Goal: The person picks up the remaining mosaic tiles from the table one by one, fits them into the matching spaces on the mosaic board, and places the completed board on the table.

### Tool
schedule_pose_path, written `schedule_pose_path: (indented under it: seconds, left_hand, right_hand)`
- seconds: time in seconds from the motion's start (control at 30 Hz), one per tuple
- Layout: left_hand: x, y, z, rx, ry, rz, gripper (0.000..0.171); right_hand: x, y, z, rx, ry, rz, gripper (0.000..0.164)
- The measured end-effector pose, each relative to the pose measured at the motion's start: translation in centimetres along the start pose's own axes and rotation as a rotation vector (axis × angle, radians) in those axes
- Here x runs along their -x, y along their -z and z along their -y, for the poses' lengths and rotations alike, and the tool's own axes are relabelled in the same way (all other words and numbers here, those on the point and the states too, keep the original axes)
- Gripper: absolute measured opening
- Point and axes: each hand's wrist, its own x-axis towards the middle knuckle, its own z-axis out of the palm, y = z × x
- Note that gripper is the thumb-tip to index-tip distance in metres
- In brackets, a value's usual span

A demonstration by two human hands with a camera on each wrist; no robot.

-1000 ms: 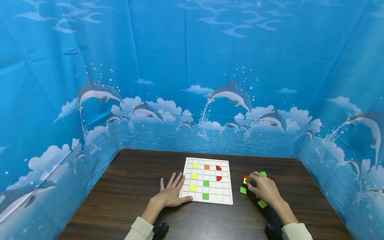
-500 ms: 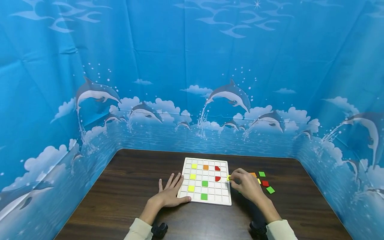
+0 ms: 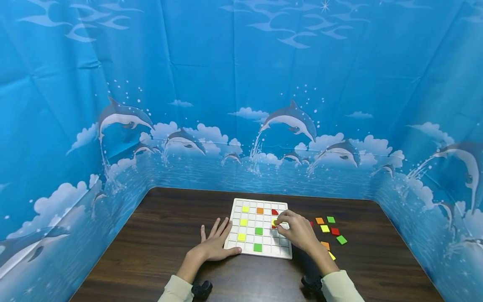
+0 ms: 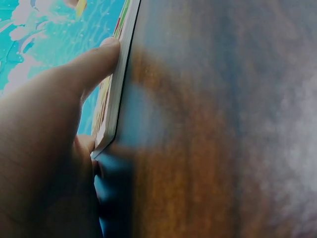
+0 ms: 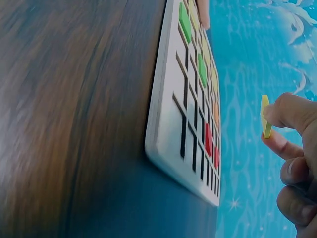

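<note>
A white gridded board [image 3: 247,251] lies on the dark wooden table. Yellow, orange, green and red tiles sit in some of its squares, among them a green tile [image 3: 258,231] and a red rounded piece [image 3: 274,212]. My left hand [image 3: 213,245] rests at the board's left edge, fingers spread and thumb on the near-left corner. Above the right part of the board, my right hand [image 3: 299,230] pinches a yellow tile [image 5: 266,117] between thumb and index finger. In the head view this tile overlaps the lower red piece. The right wrist view shows it held up off the board.
Right of the board lie several loose tiles, including a green tile [image 3: 331,219], a red tile [image 3: 335,231] and an orange tile [image 3: 325,246]. A blue dolphin-printed curtain [image 3: 234,105] surrounds the table [image 3: 158,226] at the back and sides.
My right hand has picked a yellow tile from the loose pile and carried it left, over the board's right side. The left hand stays at the board's edge.
</note>
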Motion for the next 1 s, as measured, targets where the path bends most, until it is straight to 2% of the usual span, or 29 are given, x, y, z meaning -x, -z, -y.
schedule_pose_path:
  seconds: [0.1, 0.27, 0.57, 0.63, 0.87, 1.0]
  left_hand:
    - [-0.3, -0.5, 0.5, -0.002, -0.010, -0.017, 0.113]
    - [-0.3, -0.6, 0.6, 0.009, -0.015, -0.029, 0.112]
    - [-1.2, -1.7, 1.5, -0.058, 0.025, -0.032, 0.114]
    - [-1.2, -1.6, 1.4, -0.051, 0.025, -0.030, 0.114]
    - [0.1, -0.1, -0.1, -0.016, 0.002, -0.022, 0.111]
    - [0.1, -0.3, -0.1, -0.017, -0.006, -0.028, 0.111]
  right_hand:
    - [-0.5, -0.4, 0.5, 0.008, 0.019, 0.005, 0.009]
    - [-1.3, -0.8, 1.2, 0.005, 0.042, 0.028, 0.008]
    - [-2.2, -1.9, 2.1, -0.013, 0.120, 0.048, 0.005]
    - [-2.4, -2.2, 2.3, -0.019, 0.136, 0.052, 0.005]
    - [-3.4, -3.2, 2.8, -0.014, 0.148, 0.086, 0.004]
    - [-3.9, -3.6, 3.1, -0.010, 0.145, 0.098, 0.006]
